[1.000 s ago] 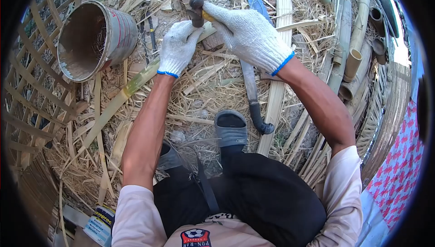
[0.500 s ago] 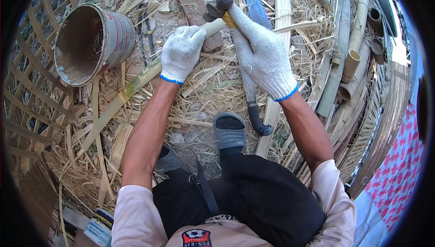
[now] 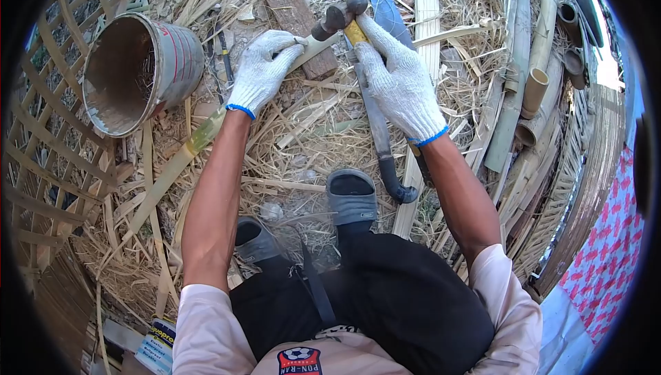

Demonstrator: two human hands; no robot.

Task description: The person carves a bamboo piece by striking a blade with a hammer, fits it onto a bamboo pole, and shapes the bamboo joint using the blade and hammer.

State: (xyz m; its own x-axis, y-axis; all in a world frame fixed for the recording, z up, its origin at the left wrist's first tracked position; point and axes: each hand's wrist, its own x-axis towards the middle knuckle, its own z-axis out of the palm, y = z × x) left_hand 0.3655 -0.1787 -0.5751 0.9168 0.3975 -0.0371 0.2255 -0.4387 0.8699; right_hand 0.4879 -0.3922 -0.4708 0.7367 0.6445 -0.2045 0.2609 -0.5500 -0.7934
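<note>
In the head view, the right hand (image 3: 403,82) has its grip clenched around the hammer (image 3: 354,31), whose head sits beyond the thumb. The left hand's (image 3: 261,72) grip pinches something too small to identify, above the bamboo strip (image 3: 200,135); just beyond lies the wooden plank (image 3: 289,7).

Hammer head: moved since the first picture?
Yes, rightward: the hammer head was over the brown board, now it's mostly beyond its right edge.
</note>
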